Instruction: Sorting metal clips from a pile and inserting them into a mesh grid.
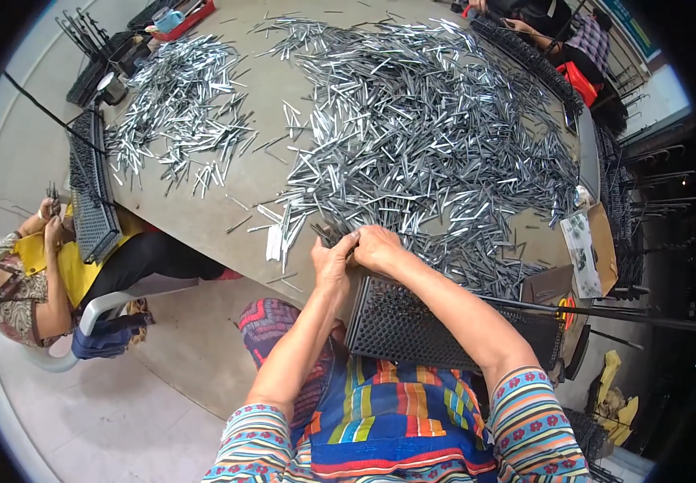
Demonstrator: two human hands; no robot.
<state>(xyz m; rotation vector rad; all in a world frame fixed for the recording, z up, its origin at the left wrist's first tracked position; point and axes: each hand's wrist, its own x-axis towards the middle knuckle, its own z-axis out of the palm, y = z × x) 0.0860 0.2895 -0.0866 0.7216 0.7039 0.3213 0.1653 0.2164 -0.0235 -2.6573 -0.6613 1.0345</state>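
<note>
My left hand (332, 259) is closed round a small bunch of thin dark metal strips (326, 234), whose ends stick out past the fingers. Right against it, my right hand (375, 246) has its fingers curled in at the same bunch; what they pinch is hidden behind the hand. Both hands are over the near edge of a large heap of loose grey metal strips (437, 121) on the table (203, 217). Below my right forearm lies a black rack (404, 322) with rows of small holes, close to my lap.
A second heap of strips (179, 105) covers the far left. On the left a person in yellow (106, 249) sits beside another black rack (90, 185); another person works at the far right. An opened cardboard box (602, 249) and yellow-handled scissors (564, 310) lie at the right.
</note>
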